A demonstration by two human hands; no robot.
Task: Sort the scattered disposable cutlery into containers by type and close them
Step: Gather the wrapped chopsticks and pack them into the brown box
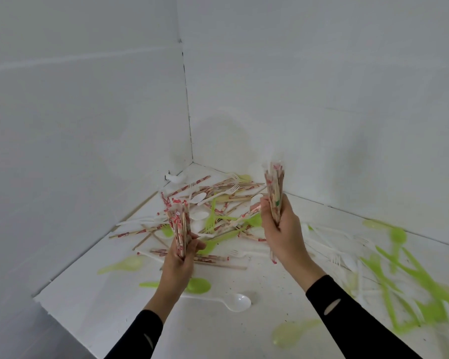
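White spoon lies nearest, then the left hand and right hand each clench a bundle of wrapped chopsticks — gathering by type, I judge — the mixed pile lying in the corner beyond; next calls for a container, none visible.

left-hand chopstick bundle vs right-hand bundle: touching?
Apart. Head view: the left hand grips one chopstick bundle, the right hand grips the other bundle; scattered cutlery shows in the wide gap between them.

Left hand grips upright bundle of wrapped chopsticks; right hand grips second bundle; loose chopsticks, green forks, white spoon scattered on white counter.
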